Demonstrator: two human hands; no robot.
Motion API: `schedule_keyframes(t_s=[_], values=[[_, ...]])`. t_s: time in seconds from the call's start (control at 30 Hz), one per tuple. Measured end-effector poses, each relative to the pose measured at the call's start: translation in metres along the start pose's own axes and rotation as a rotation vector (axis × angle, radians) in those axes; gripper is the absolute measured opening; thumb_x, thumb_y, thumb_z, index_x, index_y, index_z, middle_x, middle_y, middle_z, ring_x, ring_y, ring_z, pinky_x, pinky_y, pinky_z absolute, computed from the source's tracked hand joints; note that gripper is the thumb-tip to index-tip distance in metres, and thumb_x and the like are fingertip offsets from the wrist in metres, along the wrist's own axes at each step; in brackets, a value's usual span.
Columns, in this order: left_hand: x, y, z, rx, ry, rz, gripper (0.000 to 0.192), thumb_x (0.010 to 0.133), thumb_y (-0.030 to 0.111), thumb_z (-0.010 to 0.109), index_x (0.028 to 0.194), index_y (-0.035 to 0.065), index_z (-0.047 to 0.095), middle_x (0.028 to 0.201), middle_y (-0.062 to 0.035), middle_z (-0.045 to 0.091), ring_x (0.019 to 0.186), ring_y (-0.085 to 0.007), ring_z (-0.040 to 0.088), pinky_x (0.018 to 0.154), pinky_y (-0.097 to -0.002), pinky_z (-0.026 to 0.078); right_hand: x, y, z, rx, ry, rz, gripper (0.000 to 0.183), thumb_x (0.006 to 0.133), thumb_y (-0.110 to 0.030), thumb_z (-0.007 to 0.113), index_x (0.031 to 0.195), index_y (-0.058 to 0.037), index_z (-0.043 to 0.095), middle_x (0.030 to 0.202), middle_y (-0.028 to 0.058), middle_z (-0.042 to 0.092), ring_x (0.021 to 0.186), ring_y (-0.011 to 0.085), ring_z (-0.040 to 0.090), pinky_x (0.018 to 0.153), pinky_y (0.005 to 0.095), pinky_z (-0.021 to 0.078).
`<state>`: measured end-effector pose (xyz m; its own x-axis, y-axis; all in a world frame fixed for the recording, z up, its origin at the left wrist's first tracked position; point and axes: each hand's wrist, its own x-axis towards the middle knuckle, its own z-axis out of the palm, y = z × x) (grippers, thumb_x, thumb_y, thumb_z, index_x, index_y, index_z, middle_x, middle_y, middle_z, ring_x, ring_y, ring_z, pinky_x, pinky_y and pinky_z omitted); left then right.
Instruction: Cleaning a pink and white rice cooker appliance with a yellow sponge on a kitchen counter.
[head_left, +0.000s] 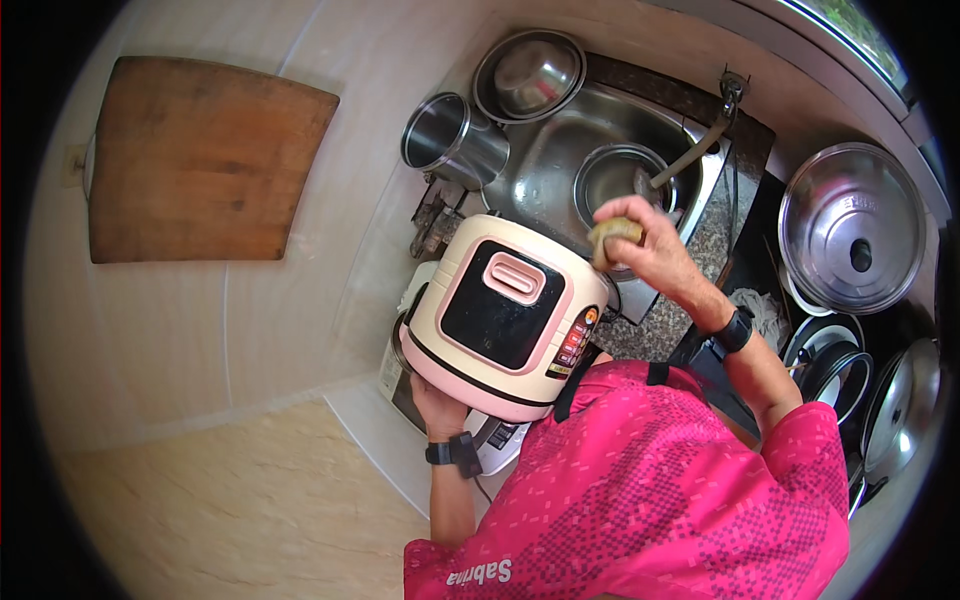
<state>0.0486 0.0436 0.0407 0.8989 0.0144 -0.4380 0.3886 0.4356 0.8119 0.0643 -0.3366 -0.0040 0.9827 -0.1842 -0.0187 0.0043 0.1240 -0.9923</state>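
A cream and pink rice cooker (504, 319) with a black lid panel and a pink handle is in front of me, beside the sink. My left hand (437, 405) holds it low on its near left side; the fingers are partly hidden beneath the base. In my right hand (651, 244) is a yellowish sponge (616, 232), pinched between thumb and fingers just off the cooker's right upper edge. Past that hand, a steel bowl (596, 176) stands in the steel sink (544, 161), with a hose (690, 154) from the tap (733, 90) reaching into it.
A steel pot (457, 139) and a larger steel basin (529, 75) stand at the sink's left. White appliances (504, 450) sit under the cooker. Pot lids (851, 225) and pans (832, 375) crowd the right counter. A wooden cutting board (202, 165) hangs on the left wall.
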Motion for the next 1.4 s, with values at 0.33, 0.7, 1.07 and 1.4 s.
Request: schedule_keyframes(t_s=[0.33, 0.7, 1.07, 1.4], values=[[-0.016, -0.007, 0.039, 0.221, 0.102, 0.177, 0.064, 0.104, 0.053, 0.036, 0.150, 0.0087, 0.035, 0.148, -0.0078, 0.045, 0.134, -0.0226, 0.045, 0.113, -0.0389, 0.037, 0.042, -0.058, 0.032, -0.223, -0.352, -0.436, 0.021, 0.084, -0.009, 0.064, 0.104, -0.0061, 0.070, 0.100, 0.0123, 0.063, 0.095, 0.0290, 0.064, 0.083, 0.0379, 0.0525], [-0.013, -0.011, 0.018, 0.325, 0.157, 0.179, 0.049, 0.100, 0.024, 0.058, 0.142, 0.0030, 0.042, 0.135, -0.0115, 0.055, 0.118, -0.0208, 0.058, 0.098, -0.0335, 0.050, 0.003, -0.007, -0.037, -0.415, -0.577, -0.338, 0.014, 0.081, 0.003, 0.064, 0.092, -0.0045, 0.068, 0.101, 0.0092, 0.060, 0.097, 0.0273, 0.063, 0.085, 0.0372, 0.0527], [-0.006, -0.021, 0.014, 0.271, 0.236, 0.263, 0.054, 0.102, 0.030, 0.056, 0.147, 0.0064, 0.037, 0.139, -0.0091, 0.053, 0.121, -0.0207, 0.057, 0.101, -0.0338, 0.049, 0.020, -0.116, 0.066, -0.282, -0.415, -0.743, 0.028, 0.077, -0.009, 0.072, 0.104, -0.0095, 0.067, 0.099, 0.0068, 0.064, 0.097, 0.0275, 0.062, 0.087, 0.0380, 0.0487], [-0.003, -0.020, 0.017, 0.268, 0.289, 0.278, 0.060, 0.103, 0.040, 0.052, 0.148, 0.0051, 0.033, 0.137, -0.0143, 0.053, 0.119, -0.0229, 0.058, 0.099, -0.0343, 0.049, -0.024, -0.070, 0.030, -0.708, -0.630, -0.659, 0.027, 0.068, 0.004, 0.068, 0.093, -0.0069, 0.072, 0.101, 0.0063, 0.065, 0.101, 0.0274, 0.060, 0.088, 0.0383, 0.0511]])
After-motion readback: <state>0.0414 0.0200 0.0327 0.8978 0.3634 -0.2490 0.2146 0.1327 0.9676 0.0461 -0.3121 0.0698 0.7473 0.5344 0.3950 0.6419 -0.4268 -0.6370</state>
